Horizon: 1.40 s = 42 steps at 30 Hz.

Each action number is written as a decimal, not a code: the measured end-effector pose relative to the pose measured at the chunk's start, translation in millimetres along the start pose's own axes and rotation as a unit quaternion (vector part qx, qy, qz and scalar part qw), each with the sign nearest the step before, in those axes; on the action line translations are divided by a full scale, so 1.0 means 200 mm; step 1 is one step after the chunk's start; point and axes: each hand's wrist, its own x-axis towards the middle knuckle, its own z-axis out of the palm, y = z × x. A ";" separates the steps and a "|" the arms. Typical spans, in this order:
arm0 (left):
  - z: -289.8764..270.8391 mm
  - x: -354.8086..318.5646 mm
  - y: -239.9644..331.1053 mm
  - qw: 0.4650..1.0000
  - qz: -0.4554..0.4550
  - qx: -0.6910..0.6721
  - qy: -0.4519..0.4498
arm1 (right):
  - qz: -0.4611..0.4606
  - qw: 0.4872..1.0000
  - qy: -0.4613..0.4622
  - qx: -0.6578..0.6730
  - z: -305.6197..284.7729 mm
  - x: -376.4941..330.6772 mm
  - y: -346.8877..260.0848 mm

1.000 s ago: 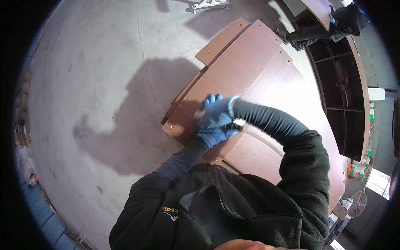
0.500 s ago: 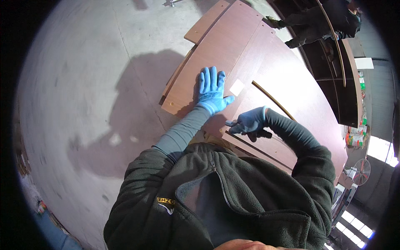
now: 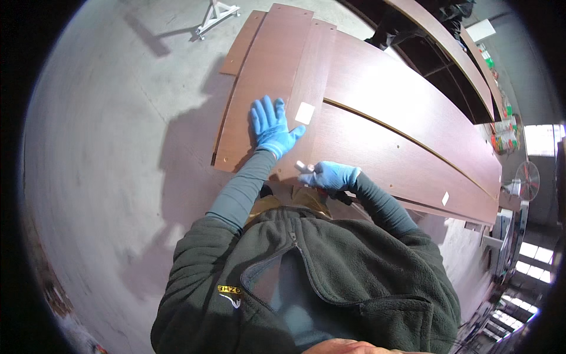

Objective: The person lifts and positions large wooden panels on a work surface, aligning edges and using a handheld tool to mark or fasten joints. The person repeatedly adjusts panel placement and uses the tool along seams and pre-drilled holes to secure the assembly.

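My left hand (image 3: 273,131), in a blue glove, lies flat with fingers spread on a reddish-brown wooden panel (image 3: 265,71). A white rectangular label (image 3: 304,112) is stuck just right of its thumb. My right hand (image 3: 333,176), also gloved in blue, is closed at the panel's near edge. Beneath it a dark object (image 3: 342,197) shows in part; its kind is hidden by the hand. A small pale piece (image 3: 300,166) sticks out by the fingertips. Close to that hand, a long brown board (image 3: 365,144) extends to the right, with a gap along its far side.
Another panel (image 3: 243,44) juts out at the far left of the stack. A white wheeled stand (image 3: 216,17) is on the concrete floor (image 3: 112,147). Far right, a person in dark clothes (image 3: 407,26) stands behind curved boards (image 3: 442,44). A fan (image 3: 526,180) stands at the right.
The loose board near my right hand has shifted away from me, and the gap beyond it now runs farther. The view has turned; my left hand stays flat on the panel and my right hand stays closed.
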 end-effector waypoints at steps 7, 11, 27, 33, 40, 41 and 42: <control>0.03 -0.01 -0.01 0.999 0.006 0.004 0.039 | 0.011 0.998 0.053 0.032 0.31 -0.07 0.18; 0.04 0.00 -0.02 0.999 0.011 0.024 0.032 | -0.028 0.995 0.073 0.061 0.47 -0.06 0.22; 0.05 0.01 -0.01 0.998 -0.005 0.061 0.020 | -0.060 0.985 0.159 0.037 0.27 -0.45 0.58; 0.04 0.01 0.00 0.997 -0.012 0.073 0.016 | 0.022 0.970 0.115 0.211 0.03 -0.61 0.84; 0.05 0.02 0.00 0.997 -0.025 0.069 0.021 | 0.049 0.968 0.194 0.153 -0.24 -0.60 1.03; 0.04 0.01 0.00 0.997 -0.029 0.072 0.015 | 0.056 0.967 0.180 0.173 -0.26 -0.59 1.03; 0.02 0.01 0.01 0.997 -0.029 0.069 0.015 | 0.053 0.969 0.170 0.172 -0.28 -0.58 1.02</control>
